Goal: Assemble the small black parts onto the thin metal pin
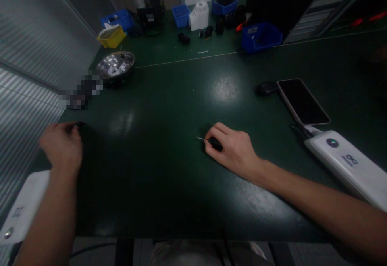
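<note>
My right hand (232, 147) is closed around the dark handle of a small screwdriver (215, 143). Its thin metal shaft points left, low over the green table. At the left side of the table, my left hand (64, 143) pinches a small black object (79, 124) between thumb and fingers. What kind of object that is, I cannot make out.
A metal bowl (128, 59) with white pieces stands back left, near a yellow bin (111, 38). Blue bins (261, 40) line the back. To the right lie a black mouse (266, 88), a phone (304, 100) and a white power bank (347, 165). Another white device (27, 205) sits lower left.
</note>
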A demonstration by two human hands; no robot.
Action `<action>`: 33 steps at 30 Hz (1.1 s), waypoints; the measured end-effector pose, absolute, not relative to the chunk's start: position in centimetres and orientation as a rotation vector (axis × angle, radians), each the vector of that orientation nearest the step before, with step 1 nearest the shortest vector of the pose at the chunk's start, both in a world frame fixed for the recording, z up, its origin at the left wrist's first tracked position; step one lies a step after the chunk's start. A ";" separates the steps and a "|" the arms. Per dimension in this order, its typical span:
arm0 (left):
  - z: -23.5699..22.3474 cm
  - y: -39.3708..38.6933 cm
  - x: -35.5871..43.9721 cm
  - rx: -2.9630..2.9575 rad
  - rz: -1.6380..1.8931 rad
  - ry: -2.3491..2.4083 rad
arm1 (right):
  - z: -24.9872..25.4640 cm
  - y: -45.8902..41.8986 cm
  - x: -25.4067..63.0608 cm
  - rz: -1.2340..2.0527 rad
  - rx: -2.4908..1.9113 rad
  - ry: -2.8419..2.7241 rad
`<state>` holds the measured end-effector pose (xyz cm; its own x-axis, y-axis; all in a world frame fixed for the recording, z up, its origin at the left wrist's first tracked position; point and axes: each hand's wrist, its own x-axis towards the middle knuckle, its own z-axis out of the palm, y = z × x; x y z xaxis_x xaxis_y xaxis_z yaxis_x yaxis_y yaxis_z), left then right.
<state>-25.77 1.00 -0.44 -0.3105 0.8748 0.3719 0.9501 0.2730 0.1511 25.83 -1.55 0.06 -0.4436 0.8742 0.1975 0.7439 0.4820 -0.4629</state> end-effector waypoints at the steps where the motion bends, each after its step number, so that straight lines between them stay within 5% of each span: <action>1: -0.4 1.0 -25.8 -1.671 -0.470 -2.291 | 0.0 -1.5 25.8 0.430 -1.349 -2.323; 23: -0.2 0.7 -25.0 -1.456 -0.091 -2.291 | 0.2 -1.6 25.9 0.447 -1.358 -2.333; 33: -0.1 0.9 -25.4 -1.452 -0.265 -2.385 | 0.1 -1.6 25.9 0.445 -1.352 -2.328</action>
<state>-25.44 0.90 -0.09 -0.4227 0.8243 0.3766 0.8870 0.4616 -0.0148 25.92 -1.61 0.10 -0.4453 0.8754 0.1880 0.7444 0.4786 -0.4656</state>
